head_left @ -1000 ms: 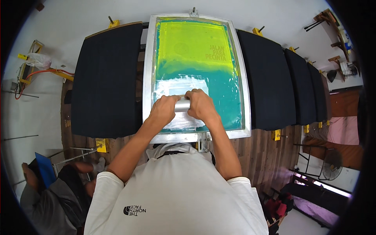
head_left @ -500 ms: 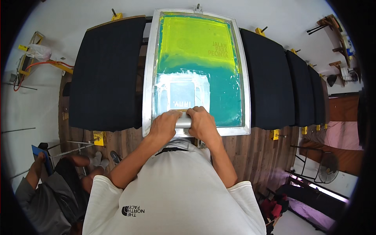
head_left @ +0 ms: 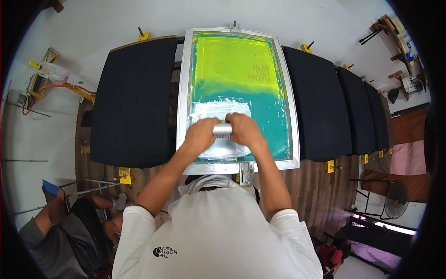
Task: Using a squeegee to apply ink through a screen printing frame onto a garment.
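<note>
**Silver bar (head_left: 222, 129) now farther up, over the white ink (head_left: 204, 111)**

Since half a second ago, the bar and both your hands have moved away from you, up from near the close edge of the metal frame (head_left: 186, 93), and they now partly cover the pale patch that was exposed then.

Leftmost, a black-covered board (head_left: 132, 102) sits beside the frame. Next, your left hand (head_left: 200, 136) is curled closed around the bar's left part. The bar lies crosswise over the near half of the framed mesh, left of centre, its middle bare between your fists. Your right hand (head_left: 245, 130) is closed the same way on its right part. Past that, teal mesh (head_left: 267, 125) runs to the frame, with more black-covered boards (head_left: 318, 102) beyond.

The bar looks metallic — stiff, probably manageable in weight, likely slippery if ink gets on it. Grip its upper part toward both ends, as you do, and press evenly. The mesh is probably the fragile piece; the ink looks thick and may drag. The bar's lower edge is hidden — you can't judge its softness here.
</note>
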A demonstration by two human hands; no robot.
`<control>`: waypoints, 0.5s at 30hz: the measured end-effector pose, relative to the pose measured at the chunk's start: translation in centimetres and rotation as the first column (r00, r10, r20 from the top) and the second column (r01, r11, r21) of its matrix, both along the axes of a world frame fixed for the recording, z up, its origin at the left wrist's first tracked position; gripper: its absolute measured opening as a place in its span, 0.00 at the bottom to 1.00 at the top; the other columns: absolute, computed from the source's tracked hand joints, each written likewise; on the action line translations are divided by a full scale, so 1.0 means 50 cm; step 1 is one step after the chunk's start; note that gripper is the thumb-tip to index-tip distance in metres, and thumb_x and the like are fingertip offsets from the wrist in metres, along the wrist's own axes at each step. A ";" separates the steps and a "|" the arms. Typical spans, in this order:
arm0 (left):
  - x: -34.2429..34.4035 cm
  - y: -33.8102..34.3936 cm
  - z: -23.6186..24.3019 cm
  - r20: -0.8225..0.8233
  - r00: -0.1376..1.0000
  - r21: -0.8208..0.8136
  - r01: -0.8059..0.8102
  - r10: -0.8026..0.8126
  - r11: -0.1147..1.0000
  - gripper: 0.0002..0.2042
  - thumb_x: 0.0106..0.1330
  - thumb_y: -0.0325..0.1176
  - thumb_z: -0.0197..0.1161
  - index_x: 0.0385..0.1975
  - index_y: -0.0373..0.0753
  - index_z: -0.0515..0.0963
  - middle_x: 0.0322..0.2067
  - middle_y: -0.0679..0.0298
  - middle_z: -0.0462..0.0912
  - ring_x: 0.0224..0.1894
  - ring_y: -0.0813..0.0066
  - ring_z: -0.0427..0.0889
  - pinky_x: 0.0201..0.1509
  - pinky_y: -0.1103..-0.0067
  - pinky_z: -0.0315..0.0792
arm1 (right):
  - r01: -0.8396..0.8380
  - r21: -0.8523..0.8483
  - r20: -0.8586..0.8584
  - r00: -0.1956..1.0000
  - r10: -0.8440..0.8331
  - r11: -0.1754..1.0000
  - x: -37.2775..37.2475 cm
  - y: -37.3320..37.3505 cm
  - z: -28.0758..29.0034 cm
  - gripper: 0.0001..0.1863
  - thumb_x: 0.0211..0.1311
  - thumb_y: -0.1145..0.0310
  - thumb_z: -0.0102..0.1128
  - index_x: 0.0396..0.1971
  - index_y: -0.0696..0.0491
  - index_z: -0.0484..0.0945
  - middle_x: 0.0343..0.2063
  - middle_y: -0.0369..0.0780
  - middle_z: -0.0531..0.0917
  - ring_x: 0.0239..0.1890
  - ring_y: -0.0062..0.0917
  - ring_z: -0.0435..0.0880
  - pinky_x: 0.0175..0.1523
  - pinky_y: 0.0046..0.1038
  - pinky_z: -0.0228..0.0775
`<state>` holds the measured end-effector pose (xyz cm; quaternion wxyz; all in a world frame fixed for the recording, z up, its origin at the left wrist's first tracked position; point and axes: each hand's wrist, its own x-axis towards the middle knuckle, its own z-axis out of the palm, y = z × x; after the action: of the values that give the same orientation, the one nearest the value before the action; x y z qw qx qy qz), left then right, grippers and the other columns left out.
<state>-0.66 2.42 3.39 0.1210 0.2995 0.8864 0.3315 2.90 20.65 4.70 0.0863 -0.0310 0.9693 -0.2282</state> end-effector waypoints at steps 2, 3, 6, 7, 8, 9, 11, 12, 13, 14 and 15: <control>0.042 -0.012 -0.017 -0.090 0.996 0.059 -0.006 0.011 0.998 0.25 0.47 0.12 0.57 0.49 0.34 0.80 0.49 0.48 0.82 0.50 0.47 0.81 0.55 0.62 0.76 | 0.018 -0.047 -0.093 0.995 -0.023 0.999 0.052 -0.019 -0.016 0.21 0.41 0.81 0.64 0.41 0.54 0.76 0.41 0.45 0.80 0.47 0.46 0.78 0.49 0.42 0.76; 0.069 -0.023 -0.034 -0.183 0.983 0.071 -0.006 0.019 0.997 0.25 0.47 0.11 0.57 0.49 0.33 0.79 0.50 0.47 0.81 0.52 0.47 0.81 0.55 0.63 0.76 | 0.038 -0.059 -0.118 0.992 -0.045 0.998 0.083 -0.036 -0.020 0.25 0.39 0.83 0.64 0.44 0.54 0.74 0.44 0.44 0.79 0.49 0.45 0.77 0.50 0.42 0.76; 0.149 -0.045 -0.014 -0.246 0.969 0.061 0.001 0.014 0.998 0.26 0.47 0.10 0.58 0.50 0.32 0.78 0.51 0.45 0.81 0.54 0.47 0.80 0.56 0.63 0.75 | 0.072 -0.074 -0.082 0.994 -0.078 0.995 0.164 -0.068 -0.006 0.32 0.35 0.84 0.66 0.48 0.55 0.71 0.49 0.45 0.76 0.52 0.46 0.75 0.52 0.42 0.76; 0.171 -0.053 -0.006 -0.241 0.970 0.066 -0.005 0.021 0.998 0.26 0.47 0.10 0.58 0.50 0.32 0.78 0.51 0.45 0.81 0.54 0.47 0.80 0.56 0.63 0.75 | 0.066 -0.096 -0.073 0.995 -0.073 0.993 0.188 -0.074 -0.008 0.32 0.35 0.84 0.66 0.49 0.55 0.72 0.50 0.45 0.77 0.52 0.46 0.75 0.53 0.42 0.76; 0.188 -0.063 0.000 -0.210 0.978 0.023 0.011 -0.006 1.000 0.26 0.47 0.11 0.59 0.51 0.32 0.78 0.50 0.45 0.81 0.53 0.48 0.81 0.56 0.63 0.75 | 0.059 -0.117 -0.063 0.996 -0.066 0.991 0.203 -0.076 -0.009 0.33 0.35 0.84 0.66 0.50 0.55 0.73 0.51 0.45 0.77 0.53 0.45 0.75 0.53 0.41 0.76; 0.193 -0.068 0.007 -0.181 0.983 -0.018 0.028 -0.031 0.999 0.26 0.48 0.11 0.60 0.51 0.32 0.78 0.50 0.46 0.81 0.52 0.48 0.82 0.56 0.62 0.75 | 0.050 -0.110 -0.062 0.996 -0.058 0.993 0.202 -0.075 0.000 0.33 0.35 0.84 0.66 0.50 0.55 0.73 0.51 0.45 0.77 0.53 0.45 0.75 0.53 0.41 0.76; 0.180 -0.069 0.022 -0.043 0.998 -0.029 0.041 -0.042 0.999 0.25 0.48 0.13 0.60 0.51 0.32 0.79 0.48 0.47 0.82 0.51 0.48 0.82 0.56 0.62 0.75 | 0.027 -0.144 0.032 0.999 -0.023 0.989 0.199 -0.070 0.029 0.29 0.37 0.83 0.65 0.48 0.56 0.78 0.47 0.46 0.80 0.50 0.45 0.77 0.53 0.41 0.76; 0.166 -0.067 0.037 0.092 0.994 -0.045 0.068 -0.064 0.997 0.24 0.49 0.14 0.61 0.50 0.32 0.79 0.47 0.48 0.83 0.49 0.48 0.82 0.56 0.62 0.75 | 0.022 -0.140 0.029 0.999 -0.018 0.990 0.186 -0.064 0.041 0.29 0.37 0.83 0.65 0.48 0.56 0.78 0.47 0.46 0.80 0.50 0.45 0.77 0.53 0.41 0.76; 0.139 -0.061 0.060 0.161 0.985 -0.024 0.074 -0.069 0.997 0.21 0.50 0.16 0.61 0.47 0.34 0.81 0.42 0.49 0.84 0.46 0.49 0.83 0.54 0.63 0.76 | -0.008 -0.109 0.093 0.996 0.018 0.994 0.160 -0.056 0.051 0.25 0.39 0.81 0.67 0.45 0.56 0.79 0.43 0.46 0.81 0.48 0.45 0.79 0.50 0.41 0.77; 0.112 -0.051 0.066 0.157 0.986 -0.023 0.069 -0.064 0.997 0.21 0.50 0.16 0.61 0.47 0.34 0.81 0.42 0.49 0.84 0.46 0.49 0.83 0.54 0.63 0.76 | -0.039 -0.081 0.156 0.986 0.051 0.996 0.134 -0.046 0.057 0.22 0.41 0.80 0.68 0.42 0.57 0.80 0.40 0.47 0.82 0.45 0.44 0.81 0.47 0.42 0.78; 0.083 -0.039 0.071 0.157 0.986 -0.069 0.066 -0.055 0.995 0.20 0.50 0.16 0.61 0.46 0.35 0.81 0.41 0.48 0.84 0.46 0.49 0.83 0.54 0.63 0.76 | -0.035 -0.089 0.094 0.995 0.043 0.995 0.109 -0.035 0.050 0.20 0.42 0.78 0.68 0.42 0.54 0.81 0.37 0.47 0.83 0.42 0.44 0.83 0.46 0.44 0.78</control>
<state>3.51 0.46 6.95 0.2108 0.2948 0.8766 0.3167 8.35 18.91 7.22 0.1358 -0.0427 0.9524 -0.2696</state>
